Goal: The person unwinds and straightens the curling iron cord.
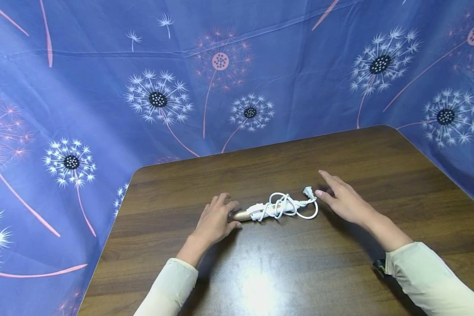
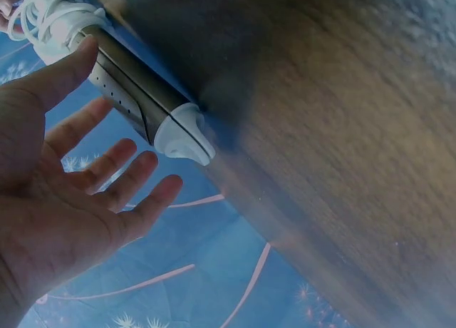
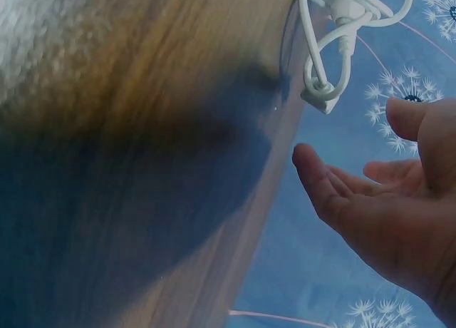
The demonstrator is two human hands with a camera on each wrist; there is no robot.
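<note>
A hair straightener (image 1: 242, 215) with a bronze-coloured barrel lies across the middle of the table. Its white cord (image 1: 284, 205) is wound in loose loops around the white handle half, and the two-pin plug (image 1: 308, 192) points away at the right end. My left hand (image 1: 215, 219) is spread beside the barrel's left end; in the left wrist view, the thumb overlaps the barrel (image 2: 135, 75) and the fingers stand apart near its white tip (image 2: 184, 135). My right hand (image 1: 347, 202) hovers at the plug end, palm inward, holding nothing, thumb tip close to the plug.
The brown wood-grain table (image 1: 174, 263) has rounded far corners and reflects a bright light near its front. Behind and along its sides hangs a blue cloth (image 1: 300, 87) printed with dandelions. A dark band (image 1: 379, 267) shows at the right sleeve's cuff.
</note>
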